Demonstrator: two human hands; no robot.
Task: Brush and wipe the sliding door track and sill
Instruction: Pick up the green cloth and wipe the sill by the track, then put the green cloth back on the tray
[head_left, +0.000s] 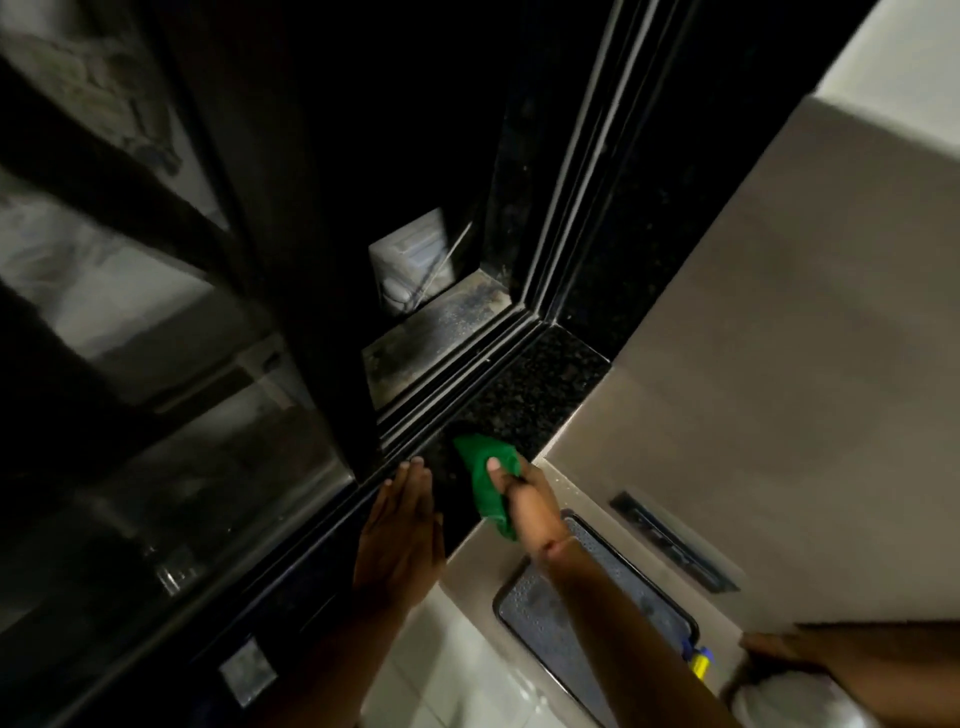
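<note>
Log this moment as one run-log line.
phase: wiping sill | right hand: gripping green cloth on dark granite sill | left hand: open, flat beside door track

A grey textured mat (587, 603) with a dark rim lies on the pale tiled floor (457, 660), beside a beige wall (779, 364). A dark slotted vent (672, 543) sits low on that wall. A small yellow and blue object (700, 661), too blurred to identify, rests at the mat's corner.
</note>
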